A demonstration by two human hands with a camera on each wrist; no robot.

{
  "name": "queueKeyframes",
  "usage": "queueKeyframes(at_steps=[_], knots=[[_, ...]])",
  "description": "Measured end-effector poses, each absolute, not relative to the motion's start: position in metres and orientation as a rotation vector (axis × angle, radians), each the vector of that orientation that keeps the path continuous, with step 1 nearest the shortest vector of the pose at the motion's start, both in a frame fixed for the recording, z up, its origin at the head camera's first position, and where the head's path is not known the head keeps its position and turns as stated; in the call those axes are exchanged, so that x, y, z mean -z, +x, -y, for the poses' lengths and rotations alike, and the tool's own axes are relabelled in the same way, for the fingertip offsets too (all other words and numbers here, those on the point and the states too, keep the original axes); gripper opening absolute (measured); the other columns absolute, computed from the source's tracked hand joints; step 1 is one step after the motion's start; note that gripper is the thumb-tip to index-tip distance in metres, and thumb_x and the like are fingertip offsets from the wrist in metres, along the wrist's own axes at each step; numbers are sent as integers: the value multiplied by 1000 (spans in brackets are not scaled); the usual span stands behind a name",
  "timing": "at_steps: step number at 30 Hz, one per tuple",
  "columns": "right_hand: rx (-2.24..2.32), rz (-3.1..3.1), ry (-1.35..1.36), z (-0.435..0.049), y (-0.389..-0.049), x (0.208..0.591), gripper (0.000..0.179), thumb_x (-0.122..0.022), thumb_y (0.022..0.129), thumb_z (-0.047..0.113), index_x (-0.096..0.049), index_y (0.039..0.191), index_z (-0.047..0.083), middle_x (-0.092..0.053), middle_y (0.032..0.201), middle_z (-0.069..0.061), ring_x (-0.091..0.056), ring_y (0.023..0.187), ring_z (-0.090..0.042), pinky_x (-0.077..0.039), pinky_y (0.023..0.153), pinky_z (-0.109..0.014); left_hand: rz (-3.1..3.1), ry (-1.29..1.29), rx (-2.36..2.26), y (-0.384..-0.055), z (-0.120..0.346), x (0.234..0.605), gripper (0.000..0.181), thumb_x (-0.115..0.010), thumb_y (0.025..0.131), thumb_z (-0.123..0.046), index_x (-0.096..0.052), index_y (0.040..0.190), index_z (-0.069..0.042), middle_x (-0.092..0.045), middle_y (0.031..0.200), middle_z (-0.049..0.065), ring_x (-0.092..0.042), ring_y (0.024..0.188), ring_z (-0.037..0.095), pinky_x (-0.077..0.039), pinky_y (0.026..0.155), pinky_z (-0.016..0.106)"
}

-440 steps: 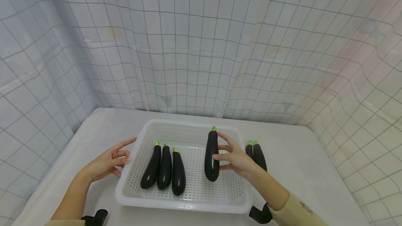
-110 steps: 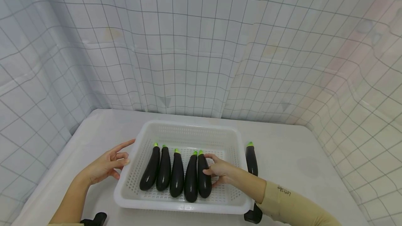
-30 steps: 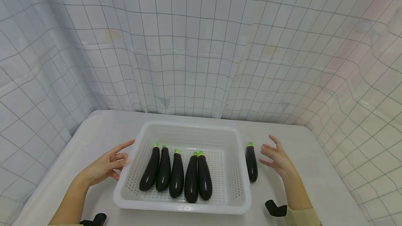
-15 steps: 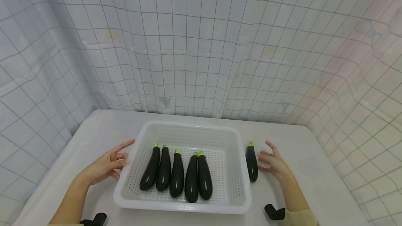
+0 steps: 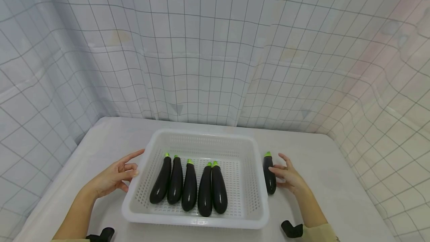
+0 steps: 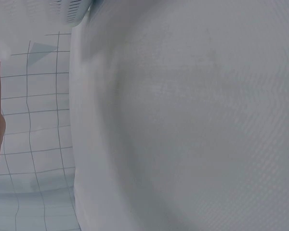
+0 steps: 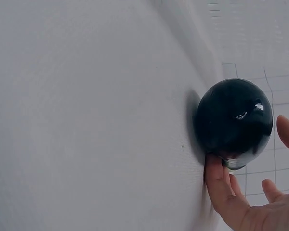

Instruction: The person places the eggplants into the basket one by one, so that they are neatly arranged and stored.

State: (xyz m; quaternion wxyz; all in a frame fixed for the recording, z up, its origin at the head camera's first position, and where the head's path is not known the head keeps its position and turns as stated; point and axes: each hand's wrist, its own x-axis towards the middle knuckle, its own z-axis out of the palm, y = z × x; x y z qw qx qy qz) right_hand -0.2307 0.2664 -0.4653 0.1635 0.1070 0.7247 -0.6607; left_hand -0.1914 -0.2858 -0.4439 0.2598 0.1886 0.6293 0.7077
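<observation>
A white plastic basket (image 5: 193,220) with slotted walls stands mid-table in the head view. Several dark eggplants (image 5: 190,188) lie side by side in it, green stems pointing away. At the basket's left rim is my left hand (image 5: 112,176), its fingertips against the edge and its fingers loosely bent. One more eggplant (image 5: 269,178) lies on the table just right of the basket. My right hand (image 5: 288,174) reaches over it from the right. In the right wrist view, fingers (image 7: 216,185) touch this eggplant's underside while the thumb (image 7: 287,132) stands apart from it.
A white cloth covers the table (image 5: 336,182). Grid-patterned curtains (image 5: 215,66) enclose the back and both sides. Black wrist devices (image 5: 292,229) sit at both wrists. The right part of the basket's perforated floor (image 5: 235,193) shows bare.
Over the earlier frames, more eggplants came into the basket from the right side. In the last second my right hand moved left onto the remaining table eggplant; the left hand stayed still.
</observation>
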Motion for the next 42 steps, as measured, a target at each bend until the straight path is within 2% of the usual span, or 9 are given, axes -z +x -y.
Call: queueKeyframes(at_steps=[9, 17, 26, 30, 36, 39, 42], knots=[[1794, -2130, 315, -264, -231, 469, 85, -66, 84, 15, -8, 146, 20, -30, 133, -24, -42, 114, -37, -51, 78, -43, -1705, 505, -1921, -191, 286, 444, 64, -40, 96, 0, -10, 147, -22, -58, 94, -4, -64, 87, 17, -56, 62, 37], [1757, -2143, 304, -262, -229, 468, 85, -68, 82, 17, -12, 146, 20, -30, 134, -26, -42, 114, -38, -52, 78, -44, -1687, 523, -1929, -192, 286, 444, 64, -40, 96, 0, -10, 147, -22, -58, 94, -5, -64, 87, 15, -57, 62, 34], [1747, -2137, 295, -262, -227, 467, 79, -64, 85, 15, -14, 146, 17, -30, 135, -27, -40, 115, -40, -51, 75, -41, -1681, 533, -1935, -191, 286, 443, 64, -40, 95, 1, -11, 147, -23, -58, 94, -4, -64, 87, 15, -57, 61, 33], [1797, -2101, 313, -263, -228, 468, 77, -62, 85, 13, -15, 146, 16, -39, 128, -22, -47, 107, -31, -51, 74, -39, -1686, 531, -1942, -190, 286, 443, 64, -41, 95, 1, -15, 147, -26, -59, 95, -4, -64, 86, 15, -57, 61, 32], [1956, -1955, 334, -269, -230, 466, 76, -60, 86, 10, -15, 146, 18, -53, 109, -7, -58, 84, -15, -49, 72, -36, -1666, 553, -1960, -190, 286, 443, 63, -41, 95, 2, -17, 146, -27, -59, 96, -3, -64, 87, 16, -56, 61, 35], [1998, -1906, 317, -272, -229, 461, 76, -59, 86, 9, -14, 147, 19, -55, 103, -2, -58, 82, -13, -46, 71, -34, -1670, 549, -1955, -190, 286, 443, 64, -41, 95, 2, -16, 147, -26, -59, 96, -3, -64, 88, 16, -56, 61, 36], [2009, -1893, 302, -275, -228, 454, 76, -58, 86, 9, -15, 147, 21, -53, 107, -3, -57, 86, -12, -45, 72, -33, -1681, 530, -1945, -191, 286, 443, 64, -41, 95, 1, -15, 147, -26, -59, 96, -4, -64, 88, 16, -57, 61, 35]])
